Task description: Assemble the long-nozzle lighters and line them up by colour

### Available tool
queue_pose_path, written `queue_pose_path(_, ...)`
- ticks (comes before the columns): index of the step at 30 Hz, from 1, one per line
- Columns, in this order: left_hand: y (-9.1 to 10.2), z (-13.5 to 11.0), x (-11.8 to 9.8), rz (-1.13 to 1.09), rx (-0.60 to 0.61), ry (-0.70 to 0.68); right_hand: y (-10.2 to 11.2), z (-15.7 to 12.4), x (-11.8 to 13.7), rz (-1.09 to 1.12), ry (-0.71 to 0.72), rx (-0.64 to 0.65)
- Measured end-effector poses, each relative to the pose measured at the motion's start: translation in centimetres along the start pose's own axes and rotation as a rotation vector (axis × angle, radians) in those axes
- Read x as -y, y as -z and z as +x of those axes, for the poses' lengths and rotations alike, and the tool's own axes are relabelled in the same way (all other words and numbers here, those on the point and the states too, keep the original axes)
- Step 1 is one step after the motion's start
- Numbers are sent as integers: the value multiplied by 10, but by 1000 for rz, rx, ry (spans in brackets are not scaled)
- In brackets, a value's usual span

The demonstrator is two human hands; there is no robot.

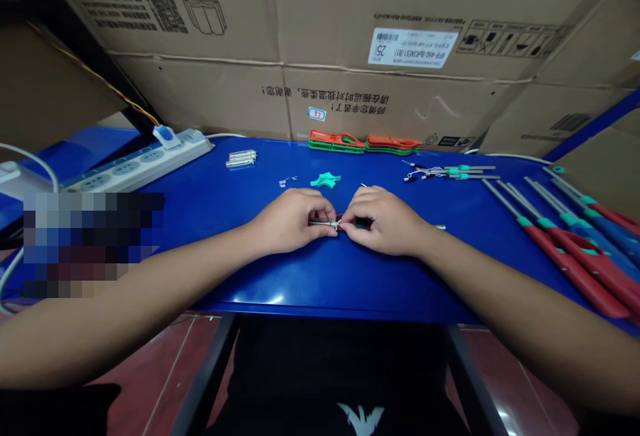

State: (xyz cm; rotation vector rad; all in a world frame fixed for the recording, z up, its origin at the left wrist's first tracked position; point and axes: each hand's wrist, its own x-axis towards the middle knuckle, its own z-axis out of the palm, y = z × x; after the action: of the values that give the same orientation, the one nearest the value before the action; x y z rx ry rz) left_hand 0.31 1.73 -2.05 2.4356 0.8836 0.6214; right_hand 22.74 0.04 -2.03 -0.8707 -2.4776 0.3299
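Observation:
Fingers of my left hand (300, 219) are closed round a slim metal cylinder (323, 223), held level just above the blue table. Close beside it, my right hand (383, 219) pinches thumb and forefinger together at the cylinder's right end. What lies in that pinch is too small to make out; a little white shows there. Between the hands a bit of a red piece (340, 218) is visible, mostly covered by the fingers. A metal tip (440, 227) sticks out past my right wrist. Beyond my hands lie green plastic pieces (326, 180) and tiny white bits (284, 183).
Silver cylinders (241, 158) and a power strip (150, 161) are at left. Orange and green handle shells (337, 141) line the back by a cardboard box (210, 89). On the right lie wired metal tubes (463, 172), red long-necked lighters (575, 263) and blue ones (607, 239).

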Motion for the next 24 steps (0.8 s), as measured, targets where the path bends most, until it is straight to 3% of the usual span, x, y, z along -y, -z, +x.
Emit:
queue_pose_path(5, -2, -1, -3, -15, -61, 21, 0, 0, 1, 4, -22, -21)
queue_pose_path(17, 1, -2, -4, 12, -45, 6, 4, -1, 4, -101, -9, -21)
queue_pose_path(24, 3, -4, -9, 99, -34, -72, 0, -1, 9, -94, -11, -14)
